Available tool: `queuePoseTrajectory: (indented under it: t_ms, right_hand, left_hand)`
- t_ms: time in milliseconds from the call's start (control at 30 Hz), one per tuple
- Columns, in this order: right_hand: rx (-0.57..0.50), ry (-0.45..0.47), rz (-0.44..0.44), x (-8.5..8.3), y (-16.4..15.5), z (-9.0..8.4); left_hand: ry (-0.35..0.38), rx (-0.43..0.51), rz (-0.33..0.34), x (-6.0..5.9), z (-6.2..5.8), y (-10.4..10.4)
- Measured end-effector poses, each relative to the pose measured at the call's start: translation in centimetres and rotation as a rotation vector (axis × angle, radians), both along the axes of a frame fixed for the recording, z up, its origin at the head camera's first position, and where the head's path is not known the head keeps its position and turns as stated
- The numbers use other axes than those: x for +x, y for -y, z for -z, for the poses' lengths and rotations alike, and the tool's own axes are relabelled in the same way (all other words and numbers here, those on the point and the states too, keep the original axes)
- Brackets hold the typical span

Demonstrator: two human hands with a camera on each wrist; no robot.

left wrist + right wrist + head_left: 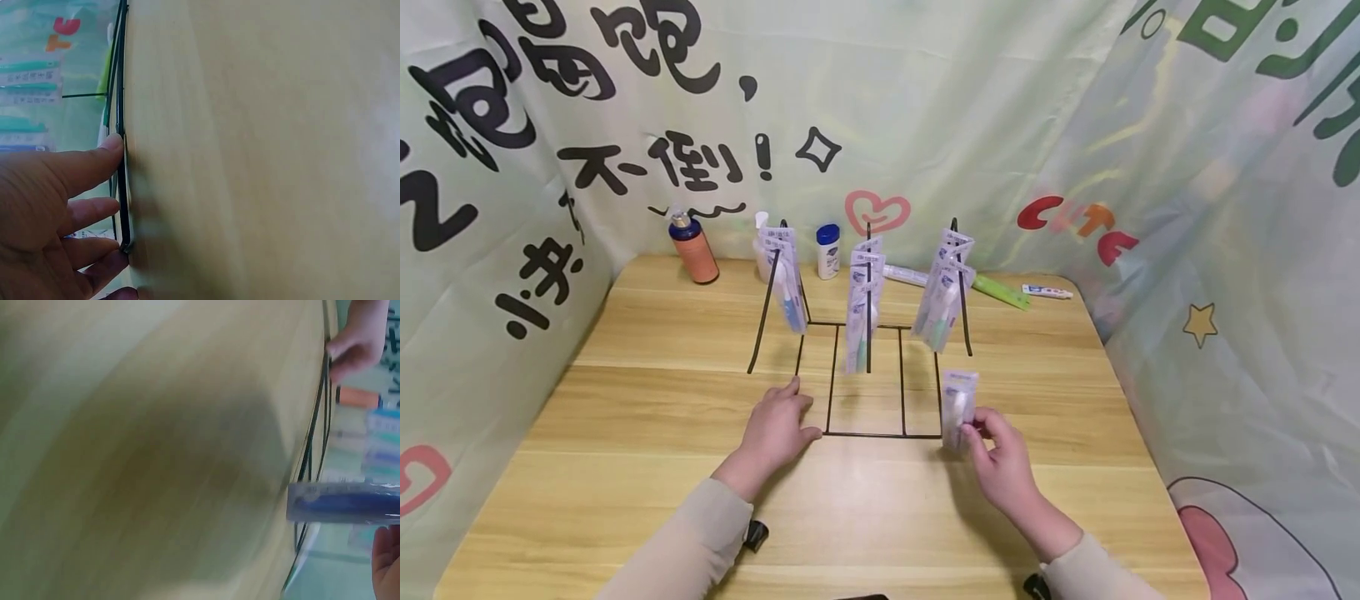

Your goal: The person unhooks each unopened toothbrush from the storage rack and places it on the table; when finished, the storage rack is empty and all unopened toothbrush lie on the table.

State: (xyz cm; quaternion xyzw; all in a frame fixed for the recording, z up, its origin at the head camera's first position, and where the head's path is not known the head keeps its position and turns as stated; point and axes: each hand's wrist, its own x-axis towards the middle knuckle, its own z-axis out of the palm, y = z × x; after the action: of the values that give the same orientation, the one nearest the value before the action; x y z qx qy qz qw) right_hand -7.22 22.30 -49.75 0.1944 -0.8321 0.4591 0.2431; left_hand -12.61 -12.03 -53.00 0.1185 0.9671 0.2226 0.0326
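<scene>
My right hand (1003, 462) pinches a packaged toothbrush (957, 408) by its right edge, upright beside the front right corner of the black wire display rack (883, 435). A dark blue handle shows through the lower part of the pack (344, 503) in the right wrist view. At the rack's front left corner rests my left hand (777, 423), its thumb and fingertips touching the base wire (122, 187). More packaged toothbrushes hang on the rack's three prongs: left packs (784, 279), middle packs (861, 312) and right packs (942, 300).
Along the back stand an orange bottle (695, 250) with a dark blue collar, a white pump bottle (762, 250) and a white bottle with a blue cap (828, 252). A green pack (1000, 292) and a toothpaste tube (1047, 292) lie at back right. Printed cloth (970, 108) encloses the table.
</scene>
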Motion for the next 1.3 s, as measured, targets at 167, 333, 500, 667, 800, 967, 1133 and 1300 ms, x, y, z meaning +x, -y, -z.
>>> queuePoseTrajectory:
  t_ms: [167, 333, 500, 667, 800, 967, 1133, 1300]
  right_hand:
    - [-0.102, 0.165, 0.131, -1.2, -2.5, -0.7]
    - [-0.192, 0.402, 0.225, -4.5, -4.2, -2.1]
    - [-0.175, 0.586, 0.285, -8.5, -5.4, -2.6]
    - [-0.102, 0.694, 0.298, -11.7, -6.0, -1.7]
    - [-0.053, 0.731, 0.287, -13.7, -5.7, -0.9]
    - [-0.004, 0.751, 0.297, -15.6, -5.5, 0.1]
    - [0.033, 0.765, 0.328, -17.5, -5.7, 1.5]
    - [0.058, 0.798, 0.361, -18.4, -5.9, 2.3]
  left_hand:
    - [0.007, -0.002, 0.000, 0.0, -0.1, 0.0]
    - [0.014, -0.003, -0.007, 0.0, 0.0, -0.1]
    - [0.016, 0.003, -0.011, 0.0, 0.0, 0.0]
    - [0.011, -0.002, -0.007, -0.1, 0.0, 0.0]
    - [0.016, -0.003, -0.013, -0.1, 0.0, 0.1]
    - [0.025, -0.002, -0.018, -0.1, 0.0, 0.0]
    - [0.030, -0.003, -0.020, -0.1, 0.0, 0.0]
    - [0.035, -0.002, -0.023, -0.1, 0.0, 0.0]
